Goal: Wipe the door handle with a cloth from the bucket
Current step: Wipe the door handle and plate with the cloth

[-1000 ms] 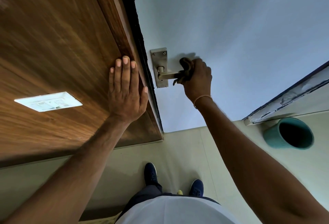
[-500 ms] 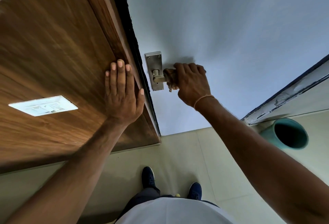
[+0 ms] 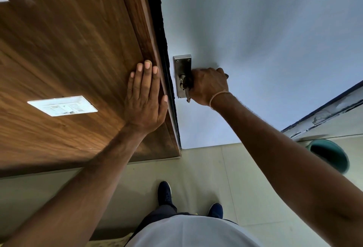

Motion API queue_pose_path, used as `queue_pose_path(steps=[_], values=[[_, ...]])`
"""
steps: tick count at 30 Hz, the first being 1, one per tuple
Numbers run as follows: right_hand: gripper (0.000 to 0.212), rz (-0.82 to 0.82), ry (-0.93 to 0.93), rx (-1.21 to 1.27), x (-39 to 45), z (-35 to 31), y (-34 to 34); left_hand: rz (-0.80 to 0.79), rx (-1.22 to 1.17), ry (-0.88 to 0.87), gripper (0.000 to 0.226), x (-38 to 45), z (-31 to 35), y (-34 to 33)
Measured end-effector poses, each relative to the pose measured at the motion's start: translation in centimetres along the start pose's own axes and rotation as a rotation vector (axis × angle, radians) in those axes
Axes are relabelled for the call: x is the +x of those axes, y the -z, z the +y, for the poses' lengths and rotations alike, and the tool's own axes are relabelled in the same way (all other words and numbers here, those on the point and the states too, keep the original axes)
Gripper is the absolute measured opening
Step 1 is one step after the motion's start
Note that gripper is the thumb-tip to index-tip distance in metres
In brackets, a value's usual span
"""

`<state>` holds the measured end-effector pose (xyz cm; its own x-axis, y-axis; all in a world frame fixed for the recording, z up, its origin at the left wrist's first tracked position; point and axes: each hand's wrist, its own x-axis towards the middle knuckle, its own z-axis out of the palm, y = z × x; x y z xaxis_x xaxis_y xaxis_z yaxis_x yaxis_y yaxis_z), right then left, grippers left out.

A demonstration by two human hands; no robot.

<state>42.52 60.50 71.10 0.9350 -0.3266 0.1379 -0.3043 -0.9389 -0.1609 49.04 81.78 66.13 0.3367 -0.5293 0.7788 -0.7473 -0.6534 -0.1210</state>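
Pale door (image 3: 255, 31), right hand (image 3: 208, 85) fisted round cloth (image 3: 187, 84) on handle (image 3: 182, 79); left hand (image 3: 145, 99) flat, fingers spread, at wooden edge (image 3: 149, 36).

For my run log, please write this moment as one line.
step: wiping handle | right hand: shut on cloth around door handle | left hand: flat on wood panel

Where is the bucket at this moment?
The bucket stands on the floor at the right edge of the head view, partly hidden behind the right forearm, below the pale door and well right of the handle.
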Motion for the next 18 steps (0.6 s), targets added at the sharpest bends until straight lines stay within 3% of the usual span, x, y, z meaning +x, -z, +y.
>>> queue_pose_path(steps=[5, 7, 10, 14, 18], values=[[0.027, -0.241, -0.08, 0.027, 1.0, -0.3, 1.9, 0.003, -0.004, 0.009, 0.077, 0.1, 0.1, 0.2], [0.028, -0.244, -0.084, 0.053, 0.8, -0.2, 2.0, 0.006, -0.005, 0.011, 0.078, 0.0, 0.2, 0.2], [0.026, -0.061, -0.026, 0.101, -1.0, -0.2, 1.5, 0.006, -0.001, 0.009, 0.078, -0.1, 0.1, 0.1], [0.038, 0.23, 0.046, 0.096, -2.8, -0.5, -0.5, -0.001, 0.006, 0.009, 0.08, -0.1, 0.0, -0.3], [0.046, 0.374, 0.143, -0.007, -3.3, -0.7, -2.3, 0.009, 0.013, 0.008, 0.08, -0.1, 0.1, -0.4]])
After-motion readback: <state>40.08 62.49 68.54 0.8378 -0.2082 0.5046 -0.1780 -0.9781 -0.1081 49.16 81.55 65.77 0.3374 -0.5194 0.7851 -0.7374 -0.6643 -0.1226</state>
